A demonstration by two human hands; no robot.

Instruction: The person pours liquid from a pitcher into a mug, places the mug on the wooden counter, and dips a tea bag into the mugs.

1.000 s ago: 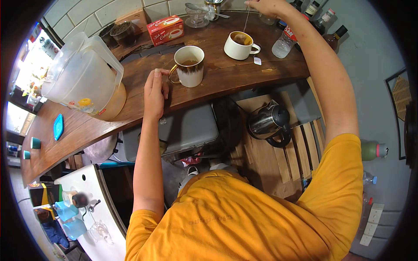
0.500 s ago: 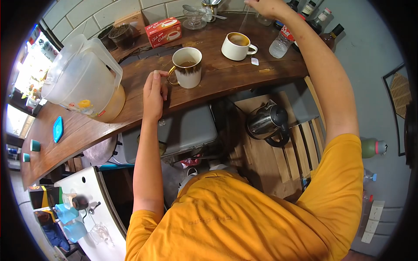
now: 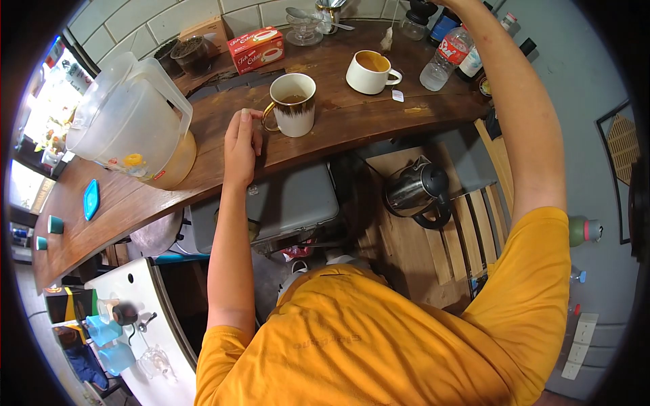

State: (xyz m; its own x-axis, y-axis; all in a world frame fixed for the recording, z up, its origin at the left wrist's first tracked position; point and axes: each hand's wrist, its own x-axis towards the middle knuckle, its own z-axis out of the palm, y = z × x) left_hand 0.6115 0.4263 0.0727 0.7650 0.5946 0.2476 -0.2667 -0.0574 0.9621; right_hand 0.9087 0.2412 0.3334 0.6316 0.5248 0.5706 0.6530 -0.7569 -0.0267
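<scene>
My left hand (image 3: 242,145) rests at the counter's front edge with its fingers extended, beside the gold handle of a tall white mug (image 3: 295,115) holding a brownish drink. My right hand (image 3: 452,3) is mostly cut off by the top edge, its fingertips out of sight. Left of it a wet tea bag (image 3: 386,40) hangs in the air on a string that runs up out of view, behind and right of a wide white cup (image 3: 368,81) with brown liquid. A white paper tag (image 3: 397,96) lies by that cup's handle.
A large plastic pitcher (image 3: 132,122) stands at the left. Behind the mugs are a red tea box (image 3: 257,50) and glassware (image 3: 303,28). Bottles, one with a red label (image 3: 452,49), stand at the right. A kettle (image 3: 413,191) sits below the counter.
The tea bag has come up out of the wide cup and hangs beyond it. My right hand has moved right and up, largely out of view. My left hand stays in place.
</scene>
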